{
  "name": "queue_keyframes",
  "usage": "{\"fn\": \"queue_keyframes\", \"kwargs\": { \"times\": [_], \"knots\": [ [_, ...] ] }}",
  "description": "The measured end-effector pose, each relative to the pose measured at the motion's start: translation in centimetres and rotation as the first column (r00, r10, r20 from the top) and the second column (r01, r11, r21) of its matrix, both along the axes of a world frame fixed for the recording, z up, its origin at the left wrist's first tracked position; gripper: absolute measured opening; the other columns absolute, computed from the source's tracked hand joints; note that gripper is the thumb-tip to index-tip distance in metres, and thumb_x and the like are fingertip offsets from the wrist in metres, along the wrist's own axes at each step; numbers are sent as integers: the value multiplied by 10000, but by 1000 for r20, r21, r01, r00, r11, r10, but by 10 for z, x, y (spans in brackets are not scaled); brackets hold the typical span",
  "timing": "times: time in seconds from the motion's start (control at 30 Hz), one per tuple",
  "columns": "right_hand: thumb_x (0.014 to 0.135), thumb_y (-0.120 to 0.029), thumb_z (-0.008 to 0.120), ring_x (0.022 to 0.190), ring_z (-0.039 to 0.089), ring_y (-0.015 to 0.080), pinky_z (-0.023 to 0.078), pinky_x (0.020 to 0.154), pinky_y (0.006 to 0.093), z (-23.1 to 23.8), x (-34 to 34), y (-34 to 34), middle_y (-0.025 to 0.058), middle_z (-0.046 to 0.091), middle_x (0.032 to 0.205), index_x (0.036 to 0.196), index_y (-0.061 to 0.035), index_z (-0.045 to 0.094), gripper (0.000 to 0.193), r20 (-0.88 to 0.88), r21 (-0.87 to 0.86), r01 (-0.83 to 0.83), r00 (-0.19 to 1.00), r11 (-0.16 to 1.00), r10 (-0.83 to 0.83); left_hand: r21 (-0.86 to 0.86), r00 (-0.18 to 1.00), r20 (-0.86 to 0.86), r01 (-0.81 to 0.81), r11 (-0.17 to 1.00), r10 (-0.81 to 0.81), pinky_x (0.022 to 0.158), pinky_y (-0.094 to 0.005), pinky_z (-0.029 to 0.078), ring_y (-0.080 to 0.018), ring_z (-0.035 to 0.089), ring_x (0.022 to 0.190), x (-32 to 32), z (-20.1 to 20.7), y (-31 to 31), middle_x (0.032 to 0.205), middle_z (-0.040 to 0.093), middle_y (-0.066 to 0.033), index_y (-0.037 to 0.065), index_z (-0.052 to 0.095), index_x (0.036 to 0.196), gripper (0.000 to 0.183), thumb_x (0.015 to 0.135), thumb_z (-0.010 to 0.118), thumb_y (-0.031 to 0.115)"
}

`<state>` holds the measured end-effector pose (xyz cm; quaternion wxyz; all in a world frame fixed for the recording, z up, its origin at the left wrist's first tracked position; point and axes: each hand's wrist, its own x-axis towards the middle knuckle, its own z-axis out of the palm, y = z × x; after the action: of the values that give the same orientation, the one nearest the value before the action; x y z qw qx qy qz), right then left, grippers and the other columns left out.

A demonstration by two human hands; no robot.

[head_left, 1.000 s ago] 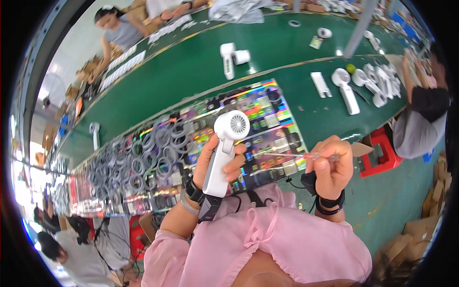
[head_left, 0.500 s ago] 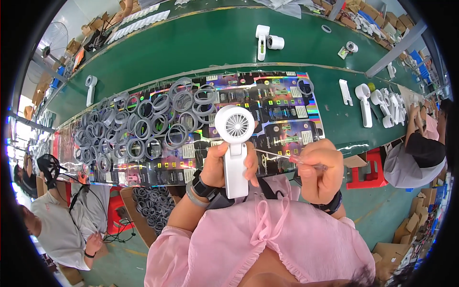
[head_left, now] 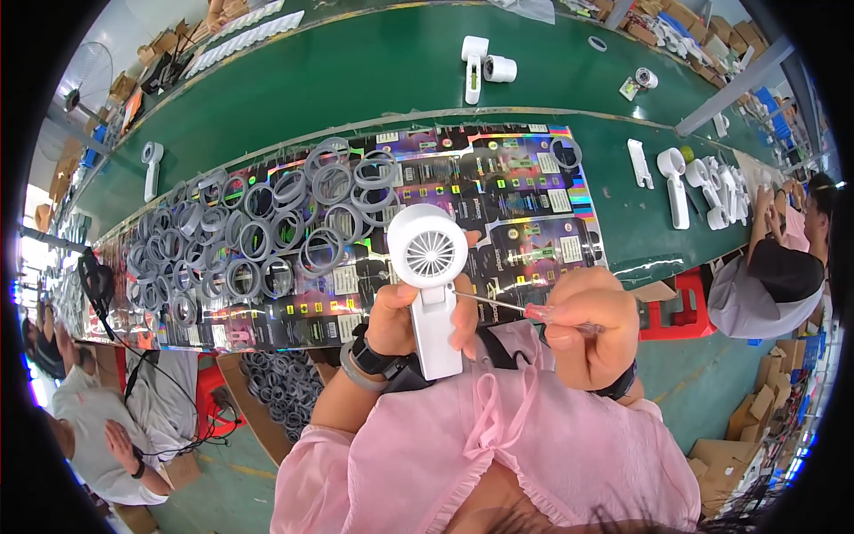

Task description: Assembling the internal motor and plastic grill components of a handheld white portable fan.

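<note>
My left hand is wrapped round a white handheld fan, its round grille facing up and its handle pointing toward me. Fingers show on both sides of the fan's neck. In my right hand is a screwdriver with a clear reddish handle, pinched between thumb and curled fingers. Its thin metal shaft points left, and the tip meets the right side of the fan's neck at a small dark spot. Whether the tip sits inside a hole is too small to tell.
Many grey rings lie on the printed sheet at left. More fill a cardboard box below the table. White fan parts lie at right, others on the green bench beyond. People sit on both sides.
The screwdriver tip has come left, from just beside the fan to its neck. The fan sits slightly lower in the view, and the whole scene has shifted a little.
</note>
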<state>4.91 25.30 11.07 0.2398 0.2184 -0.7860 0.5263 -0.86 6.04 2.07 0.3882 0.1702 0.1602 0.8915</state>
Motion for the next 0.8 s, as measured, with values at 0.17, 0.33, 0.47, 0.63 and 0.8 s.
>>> {"fn": "queue_keyframes", "kwargs": {
  "times": [0.17,0.33,0.47,0.63,0.8],
  "knots": [
    [775,-128,722,571,579,226,415,507,311,0,-6,-1,77,606,695,787,-53,655,101,-41,4,21,999,1000,-21,-26,1000,2,6,1000,-6,564,-484,558,-295,571,595,0,0,1,789,552,-176,14,127,1499,859,830,508,395],
    [777,-176,738,564,581,212,408,477,314,-4,-7,1,65,601,691,835,-47,640,172,-70,113,-8,997,994,16,-53,1000,-17,-1,999,0,551,-464,558,-297,577,601,-1,0,3,789,554,-177,15,128,1500,861,832,512,399],
    [853,-96,663,567,534,208,433,524,323,-4,-9,5,92,598,759,943,-35,572,142,-129,186,-54,989,981,79,-105,998,-20,-61,993,59,568,-450,574,-277,596,625,1,0,4,772,566,-179,-28,286,1412,790,830,566,427],
    [845,-179,677,508,544,198,395,428,311,-6,-10,5,56,578,694,941,-53,589,181,-210,286,80,977,955,-19,-231,988,-76,-149,962,134,548,-435,579,-273,602,599,4,-1,7,755,564,-166,-35,436,1122,569,833,576,434],
    [850,-130,640,499,546,206,406,425,311,-19,-8,-6,58,584,724,957,-54,557,155,-127,256,62,991,965,-30,-189,981,-35,-192,963,189,474,-382,563,-244,585,562,6,-8,10,739,554,-148,-29,439,1116,556,847,555,444]
  ]
}}
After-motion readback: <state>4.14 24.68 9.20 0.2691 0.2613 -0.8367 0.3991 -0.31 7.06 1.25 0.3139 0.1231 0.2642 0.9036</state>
